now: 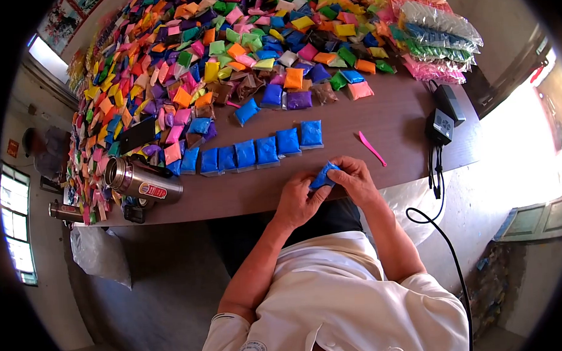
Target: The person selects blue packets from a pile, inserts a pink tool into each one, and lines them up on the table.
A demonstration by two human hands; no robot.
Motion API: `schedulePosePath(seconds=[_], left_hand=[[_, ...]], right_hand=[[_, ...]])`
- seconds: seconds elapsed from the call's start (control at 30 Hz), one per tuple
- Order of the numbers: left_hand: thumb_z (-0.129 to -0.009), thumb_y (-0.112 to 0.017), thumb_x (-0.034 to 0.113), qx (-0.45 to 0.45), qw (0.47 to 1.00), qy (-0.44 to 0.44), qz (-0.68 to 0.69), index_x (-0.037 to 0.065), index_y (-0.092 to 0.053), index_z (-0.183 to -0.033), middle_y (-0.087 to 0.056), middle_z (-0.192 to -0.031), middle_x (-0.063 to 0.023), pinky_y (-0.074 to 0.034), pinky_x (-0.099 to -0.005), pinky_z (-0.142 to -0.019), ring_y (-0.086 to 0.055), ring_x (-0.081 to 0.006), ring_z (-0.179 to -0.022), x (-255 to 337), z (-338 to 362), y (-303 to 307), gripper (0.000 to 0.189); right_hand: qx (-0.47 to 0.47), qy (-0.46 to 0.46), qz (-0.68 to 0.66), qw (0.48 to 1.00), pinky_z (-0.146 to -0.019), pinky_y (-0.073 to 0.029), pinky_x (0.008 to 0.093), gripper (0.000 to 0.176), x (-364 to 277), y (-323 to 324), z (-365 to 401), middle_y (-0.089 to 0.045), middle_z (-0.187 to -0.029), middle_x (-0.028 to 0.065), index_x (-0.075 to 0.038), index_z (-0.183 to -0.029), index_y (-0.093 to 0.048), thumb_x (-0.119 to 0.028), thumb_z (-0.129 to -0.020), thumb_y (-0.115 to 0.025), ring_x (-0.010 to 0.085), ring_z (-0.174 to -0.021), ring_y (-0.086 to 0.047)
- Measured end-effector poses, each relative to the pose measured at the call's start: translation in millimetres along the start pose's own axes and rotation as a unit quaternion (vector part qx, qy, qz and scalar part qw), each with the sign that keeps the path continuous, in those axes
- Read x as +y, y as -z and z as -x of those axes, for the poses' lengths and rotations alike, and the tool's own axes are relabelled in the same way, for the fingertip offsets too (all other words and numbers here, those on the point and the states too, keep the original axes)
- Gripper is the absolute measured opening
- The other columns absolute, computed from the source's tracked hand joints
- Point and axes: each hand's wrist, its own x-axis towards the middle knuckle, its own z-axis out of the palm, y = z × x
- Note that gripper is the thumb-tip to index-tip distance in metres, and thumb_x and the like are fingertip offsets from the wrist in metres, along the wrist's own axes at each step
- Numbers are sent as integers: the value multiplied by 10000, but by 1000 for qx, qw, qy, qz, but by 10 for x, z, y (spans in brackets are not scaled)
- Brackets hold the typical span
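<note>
Between my two hands, just over the table's front edge, is a small blue packet (323, 176) in clear plastic. My left hand (298, 198) grips its left side with thumb and fingers. On its right side, my right hand (353, 178) pinches it, thumb across the front. Beyond my hands a row of several similar blue packets (245, 154) lies on the table, and one more blue packet (247, 112) lies tilted behind the row. A pink plastic knife (372, 149) rests to the right of my right hand.
A big heap of colourful packets (184, 61) covers the table's back and left. Bundled clear bags (440, 30) are stacked back right. A steel flask (144, 180) lies at left, near a black phone (137, 136). Black boxes with cables (441, 128) sit at the right edge.
</note>
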Motion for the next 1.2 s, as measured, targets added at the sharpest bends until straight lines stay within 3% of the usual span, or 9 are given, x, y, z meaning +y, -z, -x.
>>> schedulePosePath(seconds=[0.2, 0.3, 0.37, 0.43, 0.6, 0.7, 0.83, 1.0, 1.2], left_hand=[[-923, -636, 362, 5, 998, -36, -44, -44, -636, -984, -635, -945, -202, -526, -406, -722, -639, -364, -820, -19, -1, -23, 410], [-926, -633, 353, 37, 999, -31, -24, -41, -635, -973, -634, -943, -203, -521, -416, -735, -632, -375, -826, -23, -2, -34, 396], [-943, -615, 366, -7, 998, 14, -56, -23, -636, -1029, -639, -990, -194, -521, -408, -788, -636, -365, -882, -50, 18, -13, 399], [-938, -618, 364, 9, 999, -1, -40, -26, -634, -998, -637, -969, -197, -518, -416, -766, -633, -372, -858, -6, 0, -24, 394], [-946, -607, 382, -14, 999, -5, -42, -21, -630, -1034, -636, -997, -191, -520, -402, -791, -636, -363, -886, 21, 0, -9, 414], [-937, -613, 372, 36, 999, -22, -16, -29, -632, -959, -639, -943, -197, -517, -425, -732, -632, -378, -831, 5, -3, -41, 401], [-946, -601, 378, 12, 999, 32, -12, -31, -632, -958, -643, -934, -200, -520, -417, -733, -638, -369, -834, -15, 22, -13, 410], [-953, -589, 386, -10, 995, 80, 60, -33, -635, -961, -641, -932, -200, -523, -411, -734, -640, -354, -830, 60, 7, 21, 422], [-953, -586, 403, -3, 1000, 28, 11, -31, -638, -991, -641, -948, -194, -527, -397, -739, -640, -349, -850, 42, 11, 15, 439]], right_hand=[[-2, 18, 3, 1000, -819, -493, 249, 190, -1, -18, -4, -648, -921, 5, 10, -1022, -653, -160, -939, -648, 85, -867, -587], [24, 15, 12, 1000, -816, -490, 250, 200, -128, -134, -8, -642, -920, 3, 12, -1029, -647, -164, -935, -652, 81, -868, -581], [39, 16, 15, 999, -815, -488, 250, 204, -142, -130, -21, -640, -921, 2, 14, -1033, -644, -164, -932, -654, 78, -870, -577], [-24, -10, 32, 999, -820, -484, 247, 218, -90, -34, -43, -637, -938, 2, 15, -1053, -636, -163, -928, -655, 75, -876, -572], [-34, -21, 40, 998, -843, -482, 253, 229, -46, 44, -17, -640, -968, 7, 13, -1078, -628, -160, -930, -649, 79, -886, -578], [-24, -14, 0, 1000, -850, -490, 256, 250, -87, -32, -18, -645, -1000, 18, 15, -1102, -619, -165, -930, -650, 91, -900, -593], [-27, -32, -35, 999, -845, -507, 260, 297, -133, -15, -38, -650, -1048, 41, 18, -1136, -601, -195, -937, -657, 107, -921, -613], [-50, -51, -2, 997, -817, -518, 262, 300, -135, -4, -38, -657, -1015, 43, 14, -1129, -602, -209, -939, -664, 102, -908, -613], [-49, -22, -2, 999, -793, -521, 259, 250, -68, 32, -15, -663, -942, 28, 8, -1073, -618, -185, -928, -679, 92, -859, -614]])
